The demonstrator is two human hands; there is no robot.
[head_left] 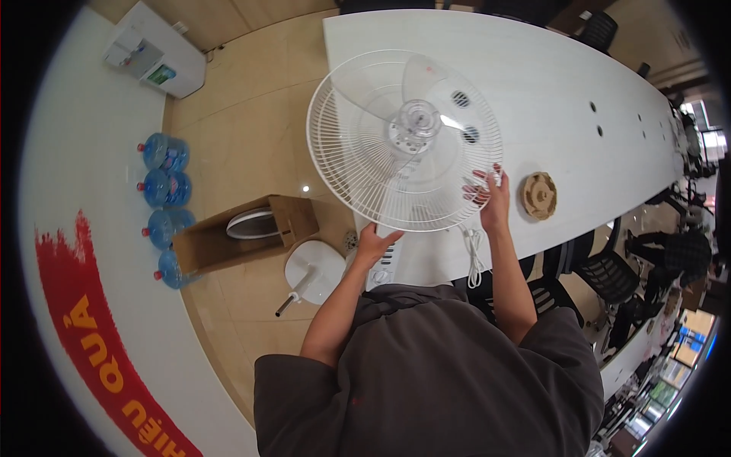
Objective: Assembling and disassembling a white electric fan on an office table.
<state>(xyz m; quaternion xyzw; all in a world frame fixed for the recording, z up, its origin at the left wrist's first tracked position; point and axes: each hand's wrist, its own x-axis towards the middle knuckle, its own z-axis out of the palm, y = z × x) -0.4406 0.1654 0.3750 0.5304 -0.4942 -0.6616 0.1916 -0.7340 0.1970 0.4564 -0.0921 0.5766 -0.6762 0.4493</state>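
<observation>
Above the table (552, 99), your left hand (372, 245) grips the fan (412, 131) by its near rim, your right hand (493, 198) by its right edge.

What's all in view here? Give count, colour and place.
Table: 1, white, centre to right
Fan: 1, white and clear, over table
Control panel: 1, white, below fan
Cable: 1 bundle, white, below fan
Round object: 1, tan, on table
Box: 1, brown, on floor
Disc: 1, white, inside box
Base with pole: 1, white, beside box
Bottles: 4, blue, along left wall
Water dispenser: 1, white, upper left
Painted stripe: 1, red and yellow, left wall
Chairs: several, black, right and top
Other person: at least 1, dark-clothed, far right
Shirt: 1, dark grey, bottom centre
Left hand: 1, bare, fan's lower rim
Right hand: 1, bare, fan's lower-right rim
</observation>
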